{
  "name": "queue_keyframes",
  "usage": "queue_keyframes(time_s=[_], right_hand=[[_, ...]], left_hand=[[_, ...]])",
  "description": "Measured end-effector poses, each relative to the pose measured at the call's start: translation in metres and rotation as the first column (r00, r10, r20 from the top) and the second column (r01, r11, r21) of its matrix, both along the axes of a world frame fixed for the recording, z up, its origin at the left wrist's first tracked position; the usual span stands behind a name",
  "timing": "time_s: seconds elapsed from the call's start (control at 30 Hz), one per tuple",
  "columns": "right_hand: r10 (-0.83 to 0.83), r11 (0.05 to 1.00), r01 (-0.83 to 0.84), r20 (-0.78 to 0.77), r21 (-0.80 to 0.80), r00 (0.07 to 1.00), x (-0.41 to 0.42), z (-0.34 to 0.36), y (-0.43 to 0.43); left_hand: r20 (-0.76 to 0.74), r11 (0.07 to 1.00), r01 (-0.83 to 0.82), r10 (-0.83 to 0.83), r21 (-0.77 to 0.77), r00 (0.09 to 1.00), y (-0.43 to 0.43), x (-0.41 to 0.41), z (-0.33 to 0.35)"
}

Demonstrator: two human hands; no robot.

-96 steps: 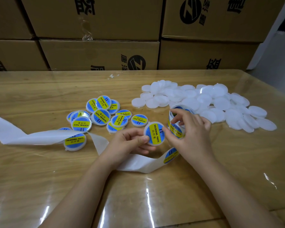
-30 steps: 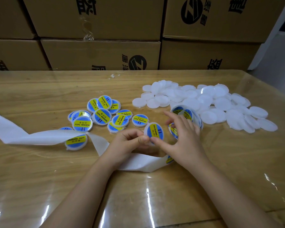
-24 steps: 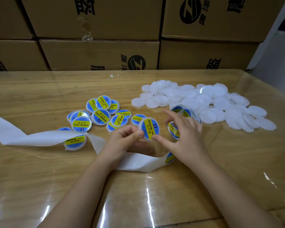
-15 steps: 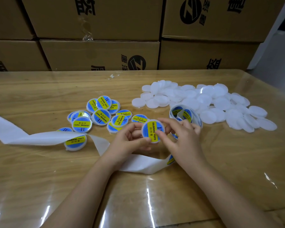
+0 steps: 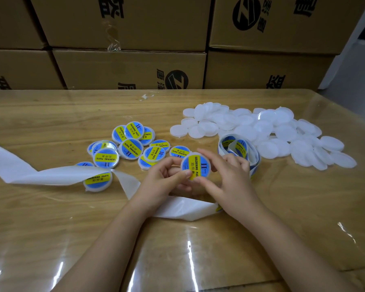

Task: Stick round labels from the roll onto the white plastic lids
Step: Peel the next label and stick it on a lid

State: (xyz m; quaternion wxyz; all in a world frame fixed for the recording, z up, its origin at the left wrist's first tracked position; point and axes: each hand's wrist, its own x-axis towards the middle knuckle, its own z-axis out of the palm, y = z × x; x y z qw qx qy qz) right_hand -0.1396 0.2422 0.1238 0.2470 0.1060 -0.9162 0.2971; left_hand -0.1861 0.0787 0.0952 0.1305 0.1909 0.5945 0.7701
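White lid (image 5: 195,167), blue-and-yellow label already on, was pinched just above the surface (image 5: 51,224) by curled fingers (image 5: 180,175) of left hand (image 5: 164,184) and right hand (image 5: 230,180). Labelled lids (image 5: 133,145), roughly a dozen, lay left; bare lids (image 5: 261,131), a larger heap, awaited labels beside the roll (image 5: 238,147).

Two bare forearms come in from the lower edge, the left from the lower left and the right from the lower right, and converge toward the middle. The left hand (image 5: 164,183) lies palm up and inward, its fingers curled behind a labelled lid (image 5: 195,165) and its thumb pressed on the lid's lower face. The right hand (image 5: 230,182) faces it, back of the hand toward the camera. Its thumb tip meets the lid's lower edge beside the left thumb, and its index finger arches over the upper right rim. The remaining right fingers are loosely bent behind. The index finger is slightly blurred.
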Motion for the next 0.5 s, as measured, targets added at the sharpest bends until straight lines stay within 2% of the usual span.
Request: queue_keyframes(time_s=[0.27,0.5], right_hand=[[0.084,0.995,-0.079,0.076,-0.066,0.994,-0.0033,0.0036,0.0105],[0.033,0.997,-0.028,0.069,-0.069,0.997,-0.0042,0.0028,0.0077]], left_hand=[[-0.025,1.0,0.005,-0.005,-0.012,1.0,-0.0003,-0.0005,0.0012],[-0.047,0.999,0.02,-0.022,-0.025,0.999,0.002,0.0023,0.0034]])
